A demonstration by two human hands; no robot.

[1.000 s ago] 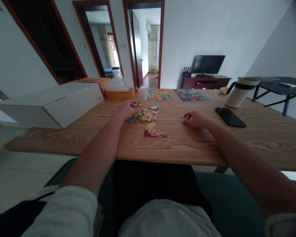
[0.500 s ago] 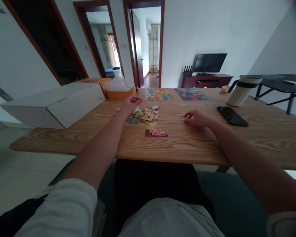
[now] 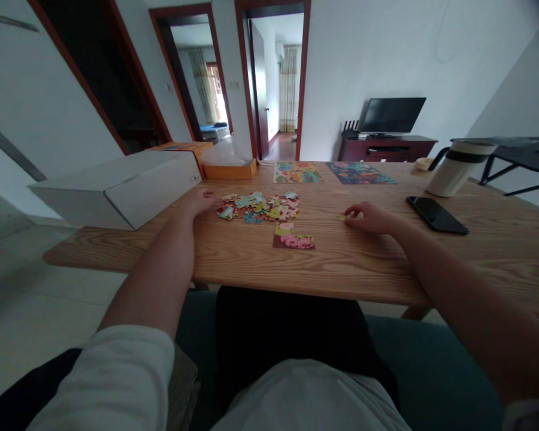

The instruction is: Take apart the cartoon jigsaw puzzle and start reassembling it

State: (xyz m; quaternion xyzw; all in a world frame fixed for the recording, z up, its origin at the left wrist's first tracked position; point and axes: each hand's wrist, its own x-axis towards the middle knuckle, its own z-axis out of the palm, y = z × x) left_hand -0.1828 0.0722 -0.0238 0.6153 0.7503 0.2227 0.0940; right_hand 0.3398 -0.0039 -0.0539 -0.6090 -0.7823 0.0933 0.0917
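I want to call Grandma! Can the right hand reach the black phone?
Probably yes. The right hand rests on the wooden table close to the black phone, and nothing seems to stand between them.

White walls (image 3: 368, 54) surround a curtained doorway (image 3: 273, 78) and a dark wooden cabinet (image 3: 386, 149) bearing a monitor (image 3: 393, 115).

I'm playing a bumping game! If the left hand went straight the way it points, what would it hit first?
Probably the heap of loose jigsaw pieces just past the left hand, though depth is hard to judge here.
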